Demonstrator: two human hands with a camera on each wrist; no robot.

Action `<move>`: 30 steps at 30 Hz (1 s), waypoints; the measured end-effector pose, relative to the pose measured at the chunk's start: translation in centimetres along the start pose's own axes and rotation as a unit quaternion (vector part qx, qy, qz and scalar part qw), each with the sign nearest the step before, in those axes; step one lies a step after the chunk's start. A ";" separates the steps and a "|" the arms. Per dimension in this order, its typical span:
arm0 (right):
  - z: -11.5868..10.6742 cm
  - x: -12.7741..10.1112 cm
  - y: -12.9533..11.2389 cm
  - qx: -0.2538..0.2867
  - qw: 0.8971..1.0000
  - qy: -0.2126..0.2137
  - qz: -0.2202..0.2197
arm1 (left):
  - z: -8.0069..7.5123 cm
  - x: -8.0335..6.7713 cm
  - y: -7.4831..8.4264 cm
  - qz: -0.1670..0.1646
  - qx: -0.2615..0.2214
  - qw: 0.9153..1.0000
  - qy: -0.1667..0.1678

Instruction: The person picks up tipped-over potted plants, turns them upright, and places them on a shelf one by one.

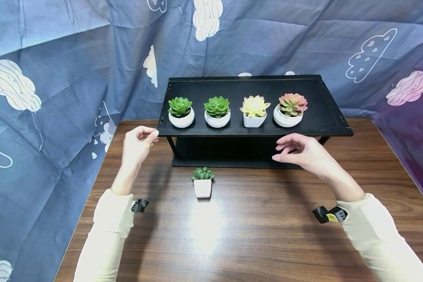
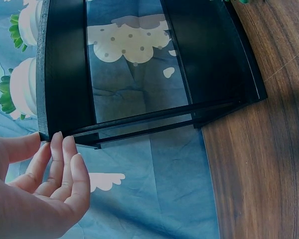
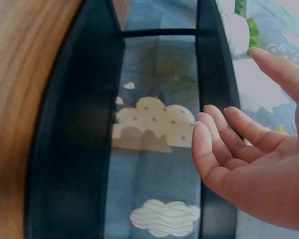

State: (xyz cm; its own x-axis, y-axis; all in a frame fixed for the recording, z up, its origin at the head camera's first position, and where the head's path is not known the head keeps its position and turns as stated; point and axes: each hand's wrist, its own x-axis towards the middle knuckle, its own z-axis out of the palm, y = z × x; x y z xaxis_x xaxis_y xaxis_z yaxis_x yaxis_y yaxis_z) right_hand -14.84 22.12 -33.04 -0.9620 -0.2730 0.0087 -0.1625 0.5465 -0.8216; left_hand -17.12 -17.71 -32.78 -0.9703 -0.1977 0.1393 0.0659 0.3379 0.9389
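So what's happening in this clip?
A person sits at a wooden table facing a black two-tier shelf. Four small potted succulents stand in a row on its top tier; a fifth potted succulent stands on the table in front. The left hand touches the shelf's front left corner, and the right hand hovers by the front edge, fingers relaxed. Neither hand holds anything.

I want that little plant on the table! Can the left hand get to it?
Probably yes: the left hand is open beside the shelf, and only bare table lies between it and the plant.
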 end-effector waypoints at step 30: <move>13.8 1.3 3.4 0.117 0.985 -0.129 0.007 | 0.0 -0.2 0.5 -0.005 0.002 1.000 -0.001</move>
State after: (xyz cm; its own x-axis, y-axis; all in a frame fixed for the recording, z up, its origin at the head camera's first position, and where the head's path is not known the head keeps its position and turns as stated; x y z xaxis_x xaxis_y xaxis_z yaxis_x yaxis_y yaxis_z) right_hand -13.64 12.65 -43.66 -0.8708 -0.4760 -0.1234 -0.0666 0.3630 -0.9294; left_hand -16.86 -17.51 -32.29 -0.9716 -0.1984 0.1289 0.0550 0.3403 0.9387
